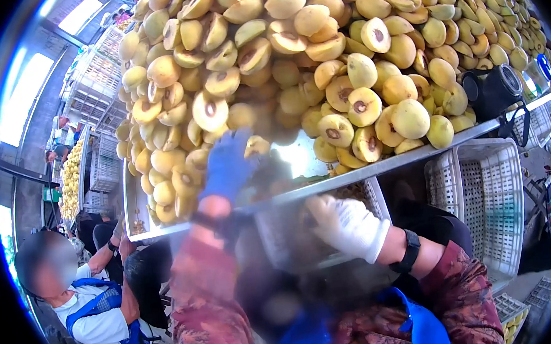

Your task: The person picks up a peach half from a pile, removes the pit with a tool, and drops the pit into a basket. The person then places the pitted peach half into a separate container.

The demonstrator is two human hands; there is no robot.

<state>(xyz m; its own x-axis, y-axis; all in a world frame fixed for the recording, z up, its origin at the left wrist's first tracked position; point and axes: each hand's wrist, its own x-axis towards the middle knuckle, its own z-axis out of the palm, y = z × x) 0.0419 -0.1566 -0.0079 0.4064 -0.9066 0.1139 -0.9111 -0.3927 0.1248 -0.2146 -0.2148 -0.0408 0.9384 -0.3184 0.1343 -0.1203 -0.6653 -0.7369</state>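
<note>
My left hand [228, 165], in a blue glove, reaches over the metal table edge to the heap of halved yellow peaches [403, 88]. One peach half [257, 146] sits at its fingers, between fingertips and thumb. In a white glove, my right hand [349, 227] is lower and to the right, just outside the table rim above a white crate [378, 202]. Its fingers are curled and smeared by motion, and I cannot tell what they hold. Around the left hand lie more peach halves, several cut face up with brown pits showing.
The metal table [326, 183] has a raised front rim. On its right corner sit a black container with a strap [494, 89] and a clear jar with a blue lid [542, 70]. A tall white crate [492, 203] stands below right. A seated person [97, 303] is at the left.
</note>
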